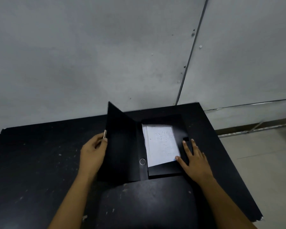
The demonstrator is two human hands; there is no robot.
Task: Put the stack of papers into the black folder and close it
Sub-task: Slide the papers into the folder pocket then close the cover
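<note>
The black folder (163,171) lies open on the black table, its right half flat. The stack of white papers (162,144) rests inside that half, tucked under the folder's side and bottom flaps. The folder's left cover (120,146) stands raised, nearly upright. My left hand (92,152) grips the outer edge of this cover, fingers curled around it. My right hand (193,157) lies flat with fingers spread on the folder's right flap, thumb touching the papers' lower right corner. A small metal ring (142,161) shows on the spine.
The black table (31,171) reaches a grey wall at the back; its right edge drops to a light floor (262,162). A dark rounded chair back (147,204) sits just below the folder, between my forearms.
</note>
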